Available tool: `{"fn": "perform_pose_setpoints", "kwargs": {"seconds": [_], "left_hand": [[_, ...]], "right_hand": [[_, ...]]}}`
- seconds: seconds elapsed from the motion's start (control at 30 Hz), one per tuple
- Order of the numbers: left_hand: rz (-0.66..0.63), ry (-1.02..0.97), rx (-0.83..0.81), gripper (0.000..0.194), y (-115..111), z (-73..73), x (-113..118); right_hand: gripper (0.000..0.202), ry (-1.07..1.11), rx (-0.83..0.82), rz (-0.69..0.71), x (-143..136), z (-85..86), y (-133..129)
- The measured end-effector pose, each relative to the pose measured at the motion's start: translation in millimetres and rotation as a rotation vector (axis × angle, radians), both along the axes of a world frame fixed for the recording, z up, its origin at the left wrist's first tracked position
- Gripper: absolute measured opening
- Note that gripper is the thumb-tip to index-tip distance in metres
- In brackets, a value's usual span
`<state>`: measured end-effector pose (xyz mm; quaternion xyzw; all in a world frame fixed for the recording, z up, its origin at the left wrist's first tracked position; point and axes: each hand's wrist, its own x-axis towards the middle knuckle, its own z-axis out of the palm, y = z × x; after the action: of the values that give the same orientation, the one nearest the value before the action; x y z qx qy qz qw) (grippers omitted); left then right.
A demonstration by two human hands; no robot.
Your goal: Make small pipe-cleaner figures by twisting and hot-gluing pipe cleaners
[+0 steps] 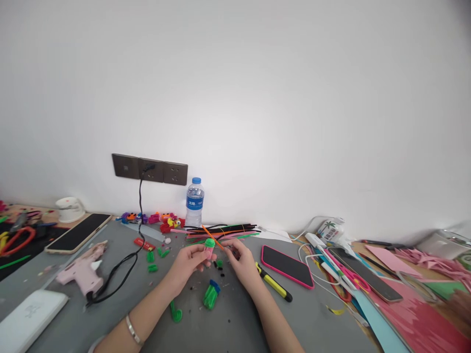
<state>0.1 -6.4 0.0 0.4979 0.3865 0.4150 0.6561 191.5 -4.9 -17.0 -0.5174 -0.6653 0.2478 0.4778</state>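
Observation:
My left hand [192, 264] is closed around a small pink piece with a green top [209, 243], held upright above the grey mat. Between the thumb and fingers of my right hand [237, 257] is an orange pipe cleaner [212, 236], which slants up to the left past the green top. Whether it touches the piece I cannot tell. Below the hands lies a green pipe-cleaner bundle with a blue end [211, 295]. A green coiled piece with a stem [176, 314] lies nearer my left forearm.
A pink glue gun [83, 272] with a black cord lies left. Behind the hands are a pipe-cleaner pile [228, 231] and a water bottle [195, 202]. A yellow utility knife [274, 284] and a pink-cased phone [287, 265] lie right. Another person's hand [459, 309] shows far right.

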Motion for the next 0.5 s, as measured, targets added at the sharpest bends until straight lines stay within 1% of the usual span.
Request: {"fn": "perform_pose_setpoints", "kwargs": {"seconds": [0.17, 0.37, 0.43, 0.5], "left_hand": [[0.044, 0.007, 0.016, 0.033, 2.6, -4.0, -0.4], [0.104, -0.005, 0.001, 0.038, 5.6, -5.7, -0.7], [0.108, -0.023, 0.021, 0.038, 6.3, -7.1, -0.8], [0.108, -0.040, 0.042, 0.037, 7.5, -9.5, -0.6]], "right_hand": [[0.018, -0.033, 0.090, 0.003, -2.3, 6.9, -4.6], [0.017, -0.009, 0.280, -0.118, -0.3, 22.7, -11.4], [0.017, -0.016, 0.345, -0.133, -3.5, 28.8, -15.4], [0.018, -0.020, 0.385, -0.105, -13.0, 36.4, -21.9]]}}
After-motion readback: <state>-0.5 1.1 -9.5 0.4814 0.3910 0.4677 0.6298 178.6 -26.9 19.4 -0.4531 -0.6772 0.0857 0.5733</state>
